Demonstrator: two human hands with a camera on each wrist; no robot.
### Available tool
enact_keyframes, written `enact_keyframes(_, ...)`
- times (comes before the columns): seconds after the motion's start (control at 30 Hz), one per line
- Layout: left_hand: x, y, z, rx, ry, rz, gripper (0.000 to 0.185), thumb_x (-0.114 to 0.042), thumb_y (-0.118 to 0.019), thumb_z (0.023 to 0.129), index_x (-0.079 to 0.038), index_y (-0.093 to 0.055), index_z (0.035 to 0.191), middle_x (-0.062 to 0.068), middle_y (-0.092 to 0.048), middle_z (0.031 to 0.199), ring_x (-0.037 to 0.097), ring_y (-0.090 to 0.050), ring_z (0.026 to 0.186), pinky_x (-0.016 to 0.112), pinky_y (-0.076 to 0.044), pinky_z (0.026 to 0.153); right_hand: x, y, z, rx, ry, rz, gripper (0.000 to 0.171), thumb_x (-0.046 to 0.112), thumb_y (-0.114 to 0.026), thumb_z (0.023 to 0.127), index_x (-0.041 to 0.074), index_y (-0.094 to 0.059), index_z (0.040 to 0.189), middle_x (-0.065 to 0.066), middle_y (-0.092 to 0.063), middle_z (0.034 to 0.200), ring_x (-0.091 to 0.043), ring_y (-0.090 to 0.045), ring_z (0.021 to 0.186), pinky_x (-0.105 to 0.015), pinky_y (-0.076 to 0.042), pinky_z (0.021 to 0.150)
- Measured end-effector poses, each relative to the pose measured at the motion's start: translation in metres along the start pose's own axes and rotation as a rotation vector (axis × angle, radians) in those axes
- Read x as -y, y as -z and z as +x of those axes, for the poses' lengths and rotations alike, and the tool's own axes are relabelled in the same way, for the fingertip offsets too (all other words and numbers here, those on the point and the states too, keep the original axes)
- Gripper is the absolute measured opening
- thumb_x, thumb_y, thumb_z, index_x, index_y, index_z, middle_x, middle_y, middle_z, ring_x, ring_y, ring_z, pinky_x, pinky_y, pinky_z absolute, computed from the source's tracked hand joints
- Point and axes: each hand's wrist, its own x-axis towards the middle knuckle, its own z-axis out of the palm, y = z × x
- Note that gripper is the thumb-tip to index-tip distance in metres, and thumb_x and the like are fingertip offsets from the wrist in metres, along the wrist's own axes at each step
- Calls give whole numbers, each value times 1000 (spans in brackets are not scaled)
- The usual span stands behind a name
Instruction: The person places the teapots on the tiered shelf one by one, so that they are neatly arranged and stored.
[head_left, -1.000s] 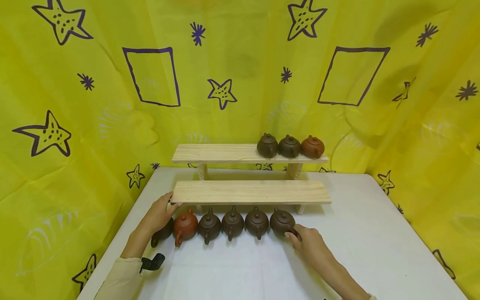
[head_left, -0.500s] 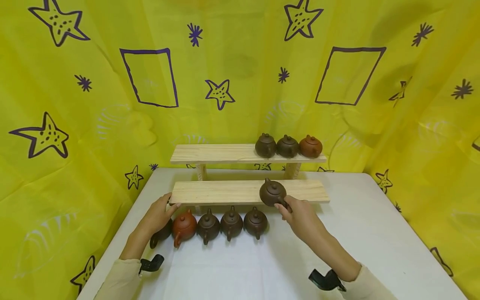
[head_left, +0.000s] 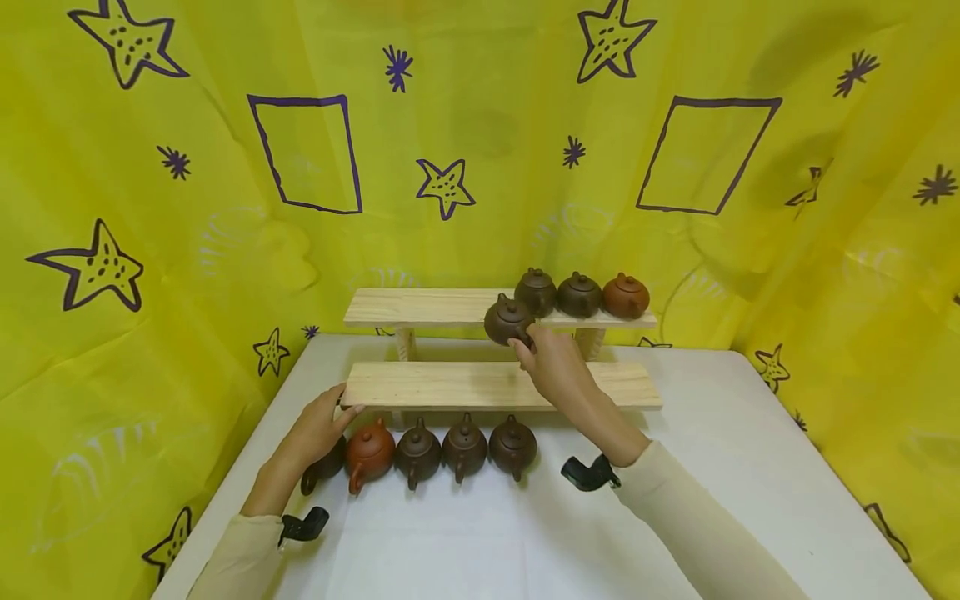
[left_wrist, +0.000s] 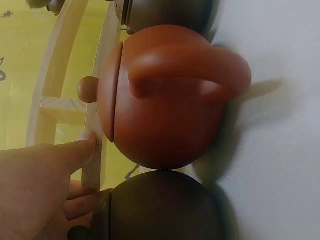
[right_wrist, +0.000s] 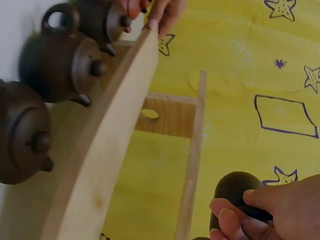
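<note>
Head view has the right hand point(head_left: 561, 364) holding a dark pot point(head_left: 507, 322) up at the front edge of the upper shelf point(head_left: 420, 306). Thumb and bent fingers pinch the pot by its handle, with little gap between them; the right wrist view shows the same closed hold. The pot is roughly upright, lid on, spout pointing away from the person, just left of three pots standing in a row on the right half of that shelf: a grey-brown pot point(head_left: 535, 293), a black pot point(head_left: 579, 296) and a red pot point(head_left: 626, 297). Whether the held pot touches the shelf, I cannot tell.

The left hand point(head_left: 315, 429) grips the left end of the lower shelf point(head_left: 435, 385), thumb along the front edge and fingers bent around the end, as the left wrist view shows.

On the white table point(head_left: 675, 533), in front of the lower shelf, five more pots stand in a line, handles toward the person. From the left come the end pot point(head_left: 327, 467), partly hidden by the left hand, then an orange pot point(head_left: 370, 452), and three brown pots point(head_left: 465, 447). The left fingers are close to the end pot's lid; contact is unclear. Yellow cloth point(head_left: 495, 108) with drawn stars hangs behind.
</note>
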Motion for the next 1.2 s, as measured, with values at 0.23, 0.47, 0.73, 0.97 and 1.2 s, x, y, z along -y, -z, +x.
enact_keyframes(0.23,1,0,1,-7,-5,-3,61,-23,-60,109,16,-40,151,40,-46,152,57,-44,142,69,-36,117,11,-7,37,1,-18,-30,35,22,-63,108,4,-58,78,-5,-50,64,-19,-49,54,-29,-39,51)
enact_keyframes(0.47,0,0,2,3,15,3,60,-23,-59,109,14,-39,153,39,-46,153,56,-43,144,69,-35,118,17,-15,60,69,-112,-16,32,26,-59,110,1,-65,91,-7,-54,68,-20,-53,53,-29,-41,51)
enact_keyframes(0.73,3,0,2,-13,2,-9,60,-22,-60,109,15,-40,152,39,-47,152,56,-44,143,69,-36,118,21,-25,72,60,-128,-49,32,25,-60,110,-1,-68,94,-7,-54,64,-20,-52,49,-28,-40,47)
enact_keyframes(0.97,4,-2,5,4,14,-12,61,-25,-59,109,13,-40,153,38,-47,152,55,-44,144,68,-36,118,18,-33,80,57,-158,-72,33,24,-60,109,-1,-68,89,-6,-53,64,-21,-54,52,-29,-42,47)
enact_keyframes(1.2,6,-2,5,-5,11,-16,60,-23,-60,109,14,-40,152,38,-48,152,55,-45,143,68,-36,118,17,-39,84,53,-181,-56,43,26,-60,109,6,-61,72,-2,-45,58,-17,-47,46,-27,-37,42)
